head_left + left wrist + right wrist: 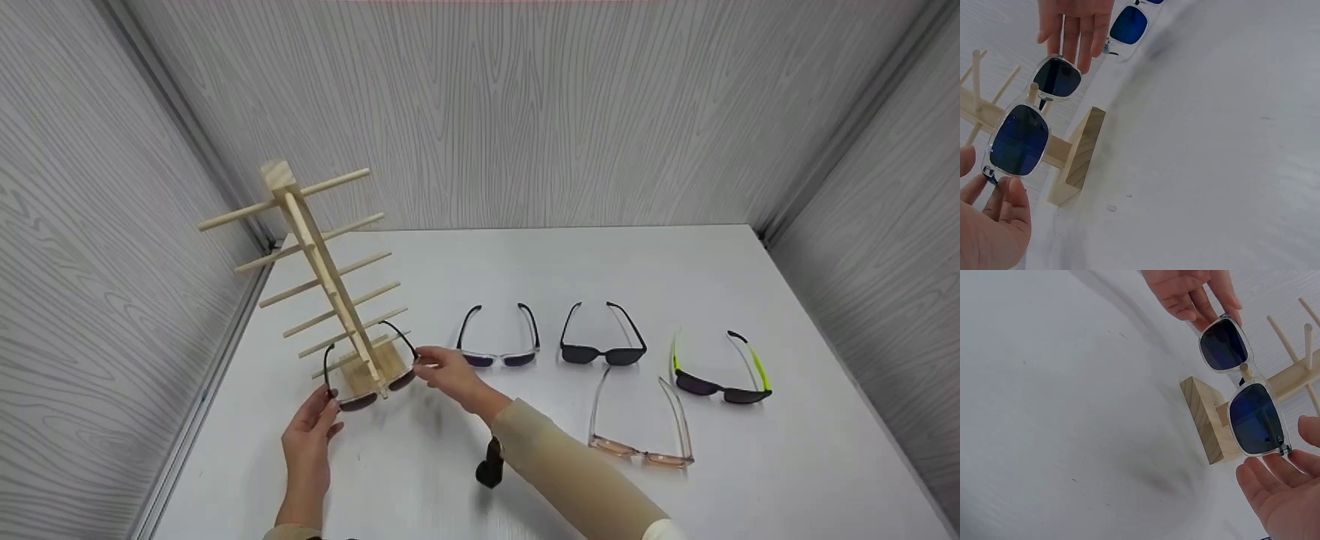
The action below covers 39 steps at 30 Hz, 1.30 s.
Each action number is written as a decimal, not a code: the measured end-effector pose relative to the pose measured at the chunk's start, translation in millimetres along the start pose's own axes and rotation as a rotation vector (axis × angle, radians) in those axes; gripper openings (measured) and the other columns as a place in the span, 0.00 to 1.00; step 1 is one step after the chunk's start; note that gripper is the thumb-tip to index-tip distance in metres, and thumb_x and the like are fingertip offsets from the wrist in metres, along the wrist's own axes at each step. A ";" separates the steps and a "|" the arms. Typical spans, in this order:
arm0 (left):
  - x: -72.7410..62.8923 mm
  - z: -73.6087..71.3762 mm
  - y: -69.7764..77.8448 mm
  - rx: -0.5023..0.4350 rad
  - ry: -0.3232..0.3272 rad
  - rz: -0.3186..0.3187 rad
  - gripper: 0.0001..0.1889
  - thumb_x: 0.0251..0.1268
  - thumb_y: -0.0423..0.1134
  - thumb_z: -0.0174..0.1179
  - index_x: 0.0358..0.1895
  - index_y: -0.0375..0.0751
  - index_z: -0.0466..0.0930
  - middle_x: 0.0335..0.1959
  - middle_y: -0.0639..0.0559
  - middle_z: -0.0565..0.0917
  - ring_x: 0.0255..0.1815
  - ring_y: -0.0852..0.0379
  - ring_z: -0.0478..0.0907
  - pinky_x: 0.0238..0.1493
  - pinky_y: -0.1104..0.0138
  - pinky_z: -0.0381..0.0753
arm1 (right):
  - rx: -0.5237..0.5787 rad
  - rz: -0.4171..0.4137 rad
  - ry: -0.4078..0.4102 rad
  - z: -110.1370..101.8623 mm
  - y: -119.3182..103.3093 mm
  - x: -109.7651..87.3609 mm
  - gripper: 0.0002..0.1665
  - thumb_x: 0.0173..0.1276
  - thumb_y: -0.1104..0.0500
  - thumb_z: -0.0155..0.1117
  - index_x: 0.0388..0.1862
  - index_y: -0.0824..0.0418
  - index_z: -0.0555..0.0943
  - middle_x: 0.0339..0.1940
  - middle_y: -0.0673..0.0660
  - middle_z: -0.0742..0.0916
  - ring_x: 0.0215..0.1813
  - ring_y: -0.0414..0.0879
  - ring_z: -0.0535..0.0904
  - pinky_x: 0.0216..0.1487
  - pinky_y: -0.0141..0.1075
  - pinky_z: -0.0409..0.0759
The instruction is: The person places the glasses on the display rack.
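Clear-framed sunglasses with dark blue lenses [1021,140] are at the foot of a wooden peg stand [324,262], their bridge at its lowest front peg [1246,371]. The temples reach back on either side of the post. My left hand [309,435] pinches the left temple close to the hinge. At the opposite hinge, my right hand [457,379] holds the other temple between thumb and fingers. Both wrist views show the lenses facing outward, away from the post. Whether the frame's weight rests on the peg, I cannot tell.
To the right on the white table lie clear-framed sunglasses [499,360], black sunglasses [602,354], sunglasses with yellow-green temples [721,391] and pink-tinted glasses [641,453]. A small black object [490,471] shows beside the right sleeve. Wood-grain panels [480,112] enclose the table.
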<state>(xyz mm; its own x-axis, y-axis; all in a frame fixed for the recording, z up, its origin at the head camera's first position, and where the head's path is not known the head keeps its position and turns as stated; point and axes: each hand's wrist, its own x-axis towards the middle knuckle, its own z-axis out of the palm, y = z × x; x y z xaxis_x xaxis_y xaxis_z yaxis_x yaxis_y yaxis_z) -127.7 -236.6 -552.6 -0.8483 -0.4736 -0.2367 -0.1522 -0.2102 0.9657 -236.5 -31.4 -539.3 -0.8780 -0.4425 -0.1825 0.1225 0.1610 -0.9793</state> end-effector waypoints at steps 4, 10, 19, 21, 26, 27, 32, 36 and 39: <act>0.9 1.5 3.5 -0.019 -0.008 -0.014 0.24 0.65 0.40 0.59 0.63 0.40 0.69 0.59 0.46 0.74 0.49 0.61 0.73 0.45 0.68 0.75 | -0.003 -0.015 -0.011 -1.8 0.0 1.4 0.26 0.67 0.61 0.59 0.62 0.67 0.70 0.52 0.60 0.80 0.52 0.48 0.77 0.47 0.40 0.76; 0.8 -2.6 2.3 -0.011 -0.013 -0.024 0.27 0.65 0.44 0.58 0.66 0.40 0.66 0.57 0.50 0.75 0.48 0.62 0.74 0.46 0.69 0.75 | 0.002 0.005 -0.003 -4.8 4.5 0.3 0.27 0.67 0.59 0.59 0.63 0.67 0.69 0.52 0.58 0.80 0.53 0.48 0.76 0.48 0.41 0.76; -0.7 -18.6 -15.4 -0.084 0.048 0.004 0.29 0.59 0.47 0.63 0.62 0.38 0.71 0.52 0.53 0.80 0.45 0.60 0.78 0.40 0.70 0.78 | 0.031 0.036 0.048 -10.5 2.8 -11.5 0.24 0.67 0.60 0.58 0.60 0.68 0.71 0.48 0.60 0.82 0.48 0.50 0.79 0.46 0.44 0.78; -8.5 -16.0 -11.0 -0.054 0.064 -0.003 0.29 0.60 0.48 0.62 0.62 0.38 0.69 0.53 0.52 0.79 0.46 0.60 0.78 0.42 0.70 0.77 | 0.041 0.054 0.051 -12.2 2.0 -14.9 0.23 0.68 0.60 0.57 0.60 0.67 0.71 0.48 0.60 0.82 0.47 0.50 0.80 0.45 0.43 0.79; -17.1 -13.4 -12.1 -0.048 0.059 0.000 0.27 0.61 0.49 0.60 0.60 0.38 0.71 0.50 0.52 0.80 0.46 0.58 0.77 0.43 0.69 0.76 | 0.052 0.077 0.051 -19.2 2.7 -23.1 0.25 0.68 0.58 0.58 0.61 0.67 0.70 0.48 0.60 0.82 0.47 0.51 0.81 0.45 0.41 0.79; -16.4 -14.4 -15.5 -0.073 0.048 0.012 0.26 0.61 0.48 0.61 0.58 0.37 0.72 0.49 0.52 0.81 0.46 0.58 0.78 0.42 0.69 0.77 | 0.051 0.077 0.054 -20.9 2.9 -24.7 0.25 0.68 0.58 0.58 0.61 0.67 0.70 0.47 0.59 0.82 0.46 0.50 0.81 0.45 0.41 0.79; -15.9 -17.4 -24.8 -0.161 -0.019 0.015 0.19 0.61 0.44 0.62 0.53 0.41 0.77 0.46 0.51 0.82 0.44 0.57 0.79 0.41 0.68 0.78 | 0.064 0.063 0.075 -28.9 4.1 -32.7 0.25 0.67 0.58 0.59 0.61 0.66 0.71 0.43 0.57 0.83 0.44 0.50 0.82 0.44 0.41 0.79; -26.4 -7.5 -14.9 -0.117 -0.004 -0.028 0.21 0.61 0.46 0.61 0.54 0.41 0.75 0.45 0.54 0.82 0.44 0.58 0.79 0.42 0.68 0.78 | 0.084 0.057 0.074 -34.9 5.0 -39.8 0.24 0.68 0.58 0.58 0.61 0.65 0.70 0.44 0.58 0.83 0.46 0.52 0.81 0.46 0.44 0.78; -32.9 -0.1 -8.6 -0.075 -0.002 -0.040 0.23 0.62 0.48 0.61 0.56 0.38 0.73 0.45 0.54 0.82 0.45 0.57 0.79 0.44 0.68 0.77 | 0.104 0.042 0.076 -39.2 5.3 -45.4 0.24 0.68 0.58 0.58 0.61 0.65 0.70 0.45 0.60 0.83 0.46 0.53 0.81 0.47 0.46 0.78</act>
<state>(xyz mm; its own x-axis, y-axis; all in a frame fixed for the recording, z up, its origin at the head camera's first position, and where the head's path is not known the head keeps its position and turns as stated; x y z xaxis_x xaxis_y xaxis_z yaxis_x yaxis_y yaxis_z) -98.5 -219.3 -553.2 -0.8433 -0.4618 -0.2749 -0.1478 -0.2925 0.9448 -214.1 24.1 -532.8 -0.9032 -0.3685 -0.2200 0.2034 0.0839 -0.9755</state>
